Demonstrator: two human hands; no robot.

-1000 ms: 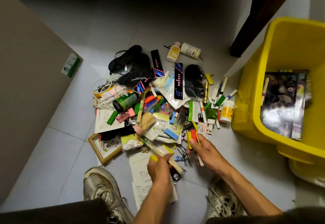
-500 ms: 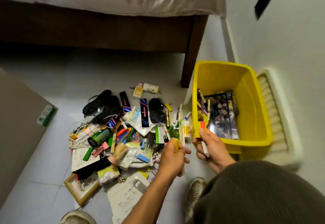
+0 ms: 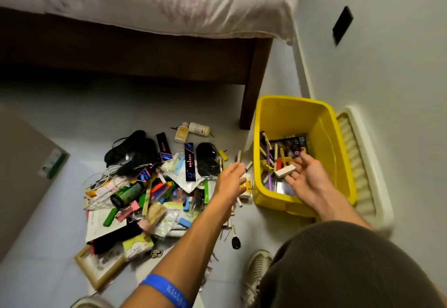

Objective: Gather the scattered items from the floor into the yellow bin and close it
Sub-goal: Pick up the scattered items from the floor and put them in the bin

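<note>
A flat brown cardboard panel (image 3: 21, 162) leans at the far left. Beside it, a loose pile of small things (image 3: 154, 186) spreads over the pale tiled floor (image 3: 72, 114): a wooden picture frame (image 3: 96, 271) at its near corner, a glossy green can (image 3: 127, 192) lying on its side, black fabric, coloured plastic clips and pens, and two small bottles (image 3: 192, 130) at the far edge. The left hand (image 3: 231, 179) reaches over the pile's right edge, fingers relaxed and slightly apart, holding nothing. The yellow bin (image 3: 338, 143), a smooth plastic rectangular tub, stands open just right of the pile, its long side running away toward the dark wooden bed leg (image 3: 251, 85). Over it the right hand (image 3: 306, 174) hangs palm up, fingers loosely spread, with a white rectangular block (image 3: 285, 171) lying across the fingers, long axis left to right. A ribbed cream lid (image 3: 362, 162) lies between bin and wall.
</note>
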